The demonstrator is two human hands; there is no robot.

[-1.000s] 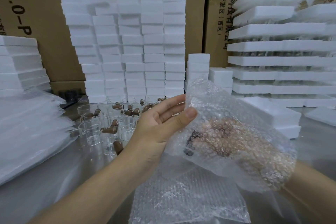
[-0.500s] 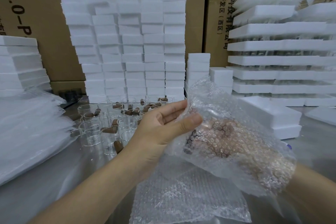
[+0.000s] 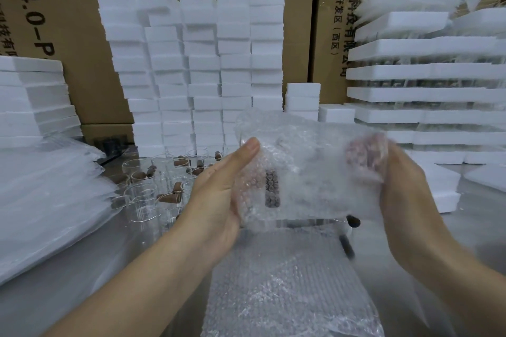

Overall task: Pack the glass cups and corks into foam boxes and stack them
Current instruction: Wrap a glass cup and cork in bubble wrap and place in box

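Observation:
Above the table I hold a bubble wrap bag (image 3: pixel 306 172) level between both hands. My left hand (image 3: pixel 219 194) grips its left end, thumb in front and fingers hidden behind. My right hand (image 3: pixel 405 186) grips the right end, its curled fingers showing pink through the wrap. A dark cork-like piece (image 3: pixel 272 189) shows through the bag, and another dark piece (image 3: pixel 353 220) sits at its lower edge. Several glass cups (image 3: pixel 142 197) with brown corks (image 3: pixel 169 197) stand on the table to the left. Small white foam boxes (image 3: pixel 202 63) are stacked high behind them.
Bubble wrap sheets (image 3: pixel 287 282) lie on the steel table (image 3: pixel 82 268) under my hands. A pile of plastic bags (image 3: pixel 41 200) and a foam stack (image 3: pixel 27 96) fill the left. Layered foam trays (image 3: pixel 424 90) rise at the right. Cardboard cartons (image 3: pixel 82 35) form the back wall.
My right hand, earlier deep inside the bag, has shifted to the bag's right end. The bag has swung from slanted to level, and my left thumb now clamps its left end.

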